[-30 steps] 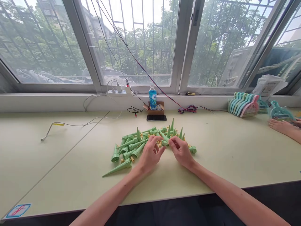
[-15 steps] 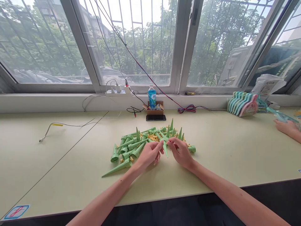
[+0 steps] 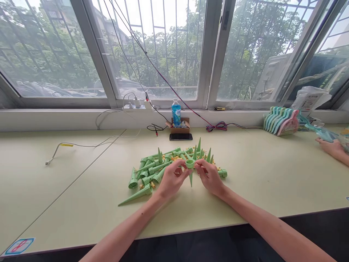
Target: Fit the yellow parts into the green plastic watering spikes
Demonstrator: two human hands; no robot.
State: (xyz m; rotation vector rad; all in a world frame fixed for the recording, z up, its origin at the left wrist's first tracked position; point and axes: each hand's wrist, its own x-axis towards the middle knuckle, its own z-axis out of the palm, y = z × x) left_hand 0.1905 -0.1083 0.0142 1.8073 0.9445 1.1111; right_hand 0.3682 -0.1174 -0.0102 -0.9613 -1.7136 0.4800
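My left hand (image 3: 174,177) is closed around a green plastic watering spike (image 3: 190,165). The spike's round open cup faces up toward me, and its point hangs down between my hands. At the right side of the cup, the fingertips of my right hand (image 3: 209,176) are pinched together. Whatever they hold is too small or hidden to name. Just beyond my hands lies a pile of similar green spikes (image 3: 154,168), a few with their points up. Small yellow-orange plastic pieces (image 3: 176,159) are scattered among them. One spike (image 3: 135,195) lies apart, nearer to me on the left.
Behind the pile are a phone (image 3: 181,137) and a small cardboard box (image 3: 184,130) with a blue bottle (image 3: 176,113). Cables (image 3: 216,126) lie near the wall. Pastel hangers (image 3: 280,120) stand at right, near another person's hand (image 3: 331,146) holding something bluish.
The held spike has tilted so its open cup now faces upward and its tip points straighter down. My left hand has turned with it; my right hand stays almost in place.
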